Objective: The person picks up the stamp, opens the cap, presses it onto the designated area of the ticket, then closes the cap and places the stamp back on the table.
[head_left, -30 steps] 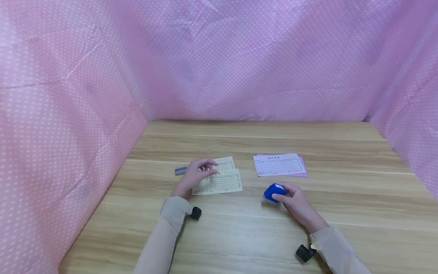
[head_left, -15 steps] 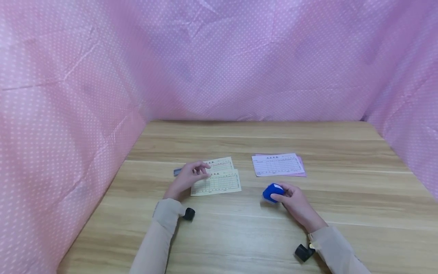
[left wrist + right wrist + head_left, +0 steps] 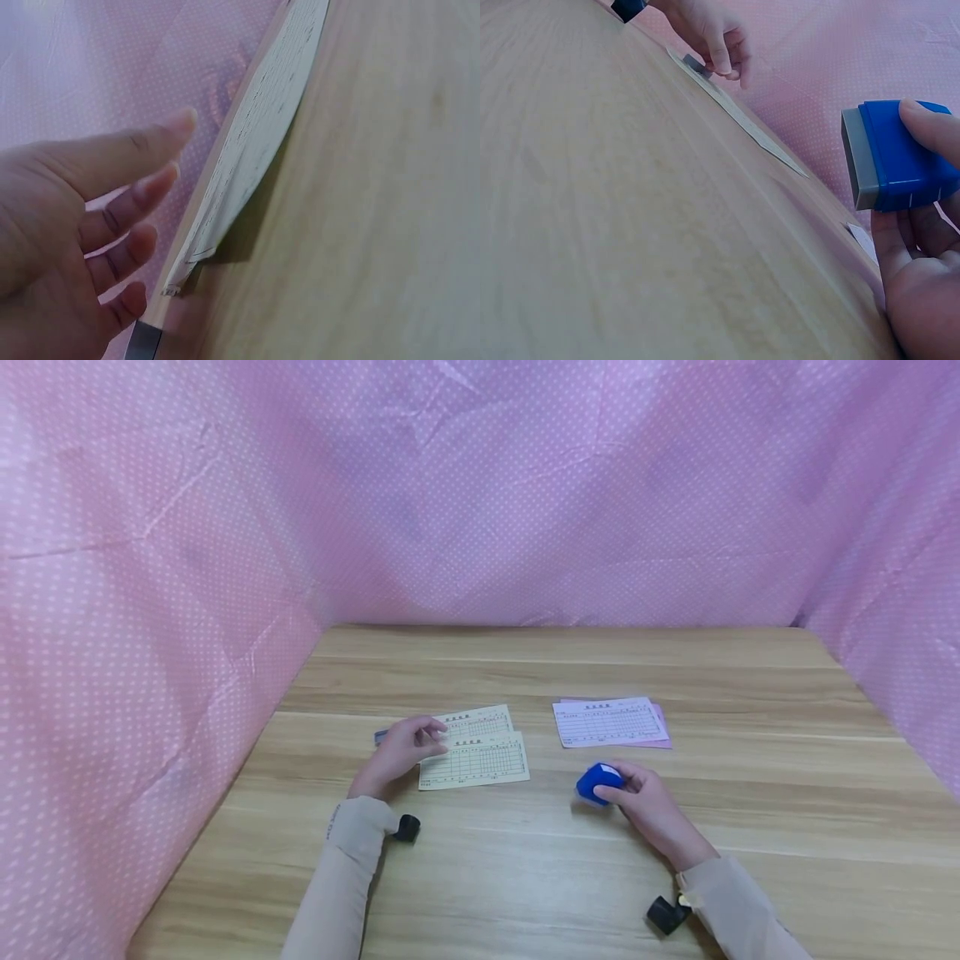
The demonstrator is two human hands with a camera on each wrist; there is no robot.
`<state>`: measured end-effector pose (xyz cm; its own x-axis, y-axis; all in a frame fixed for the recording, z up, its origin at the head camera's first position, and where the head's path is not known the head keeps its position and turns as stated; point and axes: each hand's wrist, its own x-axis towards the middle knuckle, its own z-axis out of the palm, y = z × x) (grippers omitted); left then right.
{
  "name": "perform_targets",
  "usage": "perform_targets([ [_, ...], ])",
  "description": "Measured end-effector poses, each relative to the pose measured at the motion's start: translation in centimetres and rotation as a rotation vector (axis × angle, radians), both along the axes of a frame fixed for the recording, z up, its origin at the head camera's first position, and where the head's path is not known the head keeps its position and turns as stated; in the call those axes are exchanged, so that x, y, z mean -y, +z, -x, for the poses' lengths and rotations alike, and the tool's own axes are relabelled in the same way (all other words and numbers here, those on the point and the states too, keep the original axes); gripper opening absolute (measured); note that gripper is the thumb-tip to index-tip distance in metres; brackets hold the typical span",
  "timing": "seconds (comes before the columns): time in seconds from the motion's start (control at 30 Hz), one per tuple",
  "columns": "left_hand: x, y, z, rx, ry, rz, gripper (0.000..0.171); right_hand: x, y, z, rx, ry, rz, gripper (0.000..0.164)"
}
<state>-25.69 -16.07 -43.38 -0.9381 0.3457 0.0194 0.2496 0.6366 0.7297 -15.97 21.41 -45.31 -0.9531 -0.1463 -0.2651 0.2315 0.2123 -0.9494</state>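
So the right hand [image 3: 652,806] is gripping a blue stamp [image 3: 598,782], thumb on one side and fingers on the other. The stamp has a grey base and a small white label, but whatever's on the label is too tiny to read.

Just beyond that hand there's a white slip [image 3: 609,722] on top of a pink slip [image 3: 663,727], with the pink one poking out along the right side and bottom. The white one has a ruled table and a heading in small characters I can't make out.

The left hand [image 3: 401,752] is holding nothing, thumb and fingertips apart, at the left end of two overlapping yellow slips [image 3: 480,766]. Same kind of grid and heading on those, also unreadable. A grey block [image 3: 380,737] peeks out just past that hand on its left. There's dark lettering on the left sleeve [image 3: 337,860] too, no luck reading it.

Everything's on a wood-grain desk [image 3: 525,877], and pink cloth [image 3: 525,493] with white dots hangs creased beyond both hands and down the sides.
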Motion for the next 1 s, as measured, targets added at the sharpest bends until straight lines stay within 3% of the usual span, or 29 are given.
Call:
perform_targets([
  [0.4, -0.05, 0.03, -0.07, 0.006, 0.106, 0.135, 0.03, -0.01, 0.09, -0.06, 0.021, 0.0, 0.038, 0.058],
  [1.0, 0.19, -0.34, 0.18, -0.057, 0.074, 0.258, 0.028, 0.02, -0.11, 0.01, -0.018, 0.015, -0.005, 0.056],
])
